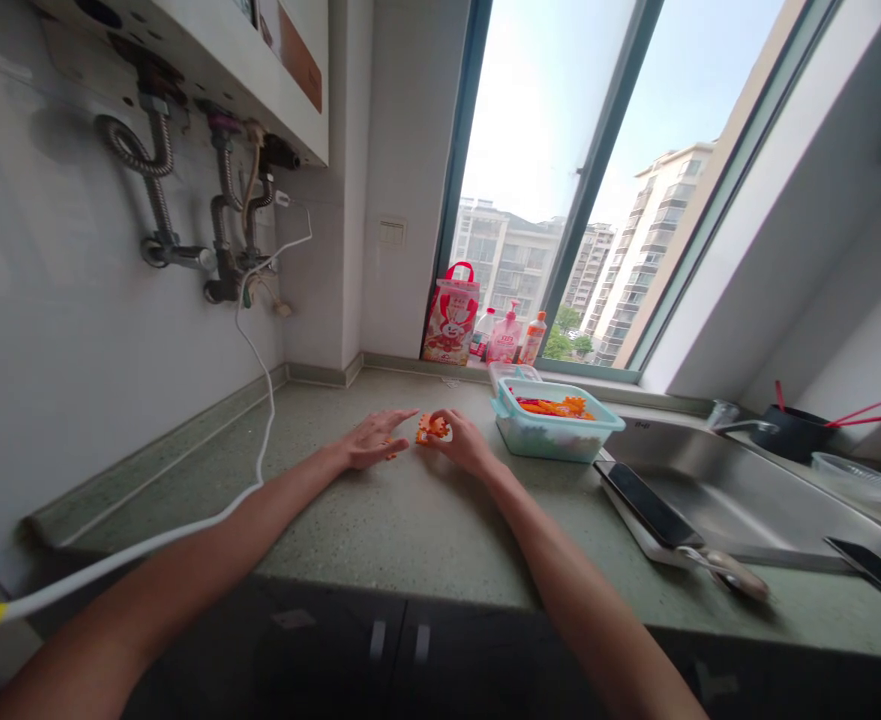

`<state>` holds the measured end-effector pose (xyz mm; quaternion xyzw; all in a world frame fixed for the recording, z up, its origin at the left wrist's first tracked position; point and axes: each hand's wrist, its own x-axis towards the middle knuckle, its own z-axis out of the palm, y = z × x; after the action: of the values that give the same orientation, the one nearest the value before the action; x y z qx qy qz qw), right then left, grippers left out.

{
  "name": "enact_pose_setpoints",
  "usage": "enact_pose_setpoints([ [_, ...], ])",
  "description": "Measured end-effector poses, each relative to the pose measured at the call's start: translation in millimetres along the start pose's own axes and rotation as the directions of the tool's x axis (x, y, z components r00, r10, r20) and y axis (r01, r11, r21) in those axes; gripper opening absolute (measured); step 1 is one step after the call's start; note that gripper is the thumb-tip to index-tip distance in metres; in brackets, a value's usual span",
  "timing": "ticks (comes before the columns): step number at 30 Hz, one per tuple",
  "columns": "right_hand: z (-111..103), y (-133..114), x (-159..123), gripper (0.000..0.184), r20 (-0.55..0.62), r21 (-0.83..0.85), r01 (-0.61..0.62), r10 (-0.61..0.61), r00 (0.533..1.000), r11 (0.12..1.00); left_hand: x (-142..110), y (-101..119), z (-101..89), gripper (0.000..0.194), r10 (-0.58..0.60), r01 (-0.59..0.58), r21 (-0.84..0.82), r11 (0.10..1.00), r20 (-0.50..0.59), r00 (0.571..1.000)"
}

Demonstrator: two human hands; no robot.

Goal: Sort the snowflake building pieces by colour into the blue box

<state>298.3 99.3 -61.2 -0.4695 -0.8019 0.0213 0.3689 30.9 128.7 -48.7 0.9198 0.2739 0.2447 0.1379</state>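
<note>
Fingers of the right hand [459, 441] pinch an orange toothed piece [429, 429], probably light, stiff plastic best held by its notched edge, at the green countertop [425, 525], while the left hand [369, 441], its grip unclear, lies over another orange bit [391, 457].

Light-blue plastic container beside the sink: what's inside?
Orange toothed pieces show on top. They cover the lower contents, which appear only as blurred colours through the container's wall.

Daylight via window [601, 150], R of ctr; sky [537, 90] nr blown out. Cabinet fronts [320, 650] v. dark. Faint shadows on worktop [425, 535]. Wide-angle stretch twd edges.
</note>
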Motion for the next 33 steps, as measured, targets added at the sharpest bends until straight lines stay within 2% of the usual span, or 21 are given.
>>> enact_pose_setpoints([
  [3, 9.1, 0.8, 0.7, 0.027, 0.125, -0.049, -0.049, 0.055, 0.991, 0.998, 0.5, -5.8, 3.9, 0.083, -0.019, 0.019, -0.010, 1.000, -0.001, 1.000],
  [6, 6.5, -1.8, -1.3, 0.031, 0.164, -0.049, -0.072, 0.079, 0.983, 0.996, 0.0, -10.2, 5.8, 0.082, -0.025, 0.025, -0.001, 1.000, -0.008, 1.000],
  [10, -3.0, -14.1, -4.4, 0.037, 0.181, -0.063, -0.010, 0.021, 0.983, 0.998, -1.7, -12.6, 3.8, 0.085, -0.092, 0.095, 0.053, 0.994, -0.054, 0.994],
  [13, -15.2, -20.9, -3.1, 0.035, 0.177, -0.075, 0.094, -0.079, 0.981, 0.993, -2.9, -15.3, 0.7, 0.088, -0.128, 0.136, 0.081, 0.987, -0.101, 0.987],
  [15, -31.2, -19.4, -0.3, 0.037, 0.096, -0.098, 0.163, -0.154, 0.983, 0.982, -3.6, -18.9, -1.5, 0.089, -0.146, 0.158, 0.094, 0.983, -0.124, 0.982],
  [17, -54.3, -11.6, 2.0, 0.039, -0.069, -0.156, 0.168, -0.180, 0.981, 0.973, -4.2, -23.2, -3.4, 0.090, -0.170, 0.184, 0.100, 0.978, -0.138, 0.976],
  [20, -95.6, 9.4, 0.0, 0.036, -0.345, -0.269, 0.037, -0.132, 0.929, 0.962, -4.6, -28.2, -5.0, 0.091, -0.202, 0.217, 0.095, 0.972, -0.149, 0.968],
  [23, -130.3, 34.5, -9.9, 0.036, -0.563, -0.329, -0.167, -0.051, 0.825, 0.930, -4.1, -28.3, -4.6, 0.090, -0.202, 0.216, 0.091, 0.972, -0.143, 0.969],
  [25, -144.7, 48.9, -18.2, 0.040, -0.607, -0.330, -0.304, 0.046, 0.793, 0.894, -3.6, -25.2, -3.9, 0.089, -0.183, 0.199, 0.093, 0.975, -0.155, 0.971],
  [27, -152.9, 58.2, -25.3, 0.044, -0.586, -0.327, -0.427, 0.174, 0.792, 0.843, -3.3, -20.7, -4.2, 0.087, -0.173, 0.195, 0.113, 0.974, -0.180, 0.968],
  [29, -157.1, 60.6, -29.5, 0.047, -0.583, -0.331, -0.501, 0.245, 0.775, 0.800, -3.5, -17.4, -7.1, 0.083, -0.192, 0.224, 0.150, 0.963, -0.200, 0.961],
  [31, -158.6, 55.8, -30.0, 0.047, -0.638, -0.330, -0.506, 0.207, 0.742, 0.797, -4.8, -17.7, -13.9, 0.075, -0.254, 0.290, 0.185, 0.939, -0.198, 0.947],
  [33, -155.5, 44.9, -26.6, 0.044, -0.673, -0.338, -0.429, 0.103, 0.732, 0.838, -8.1, -22.9, -24.9, 0.068, -0.349, 0.384, 0.221, 0.896, -0.183, 0.919],
])
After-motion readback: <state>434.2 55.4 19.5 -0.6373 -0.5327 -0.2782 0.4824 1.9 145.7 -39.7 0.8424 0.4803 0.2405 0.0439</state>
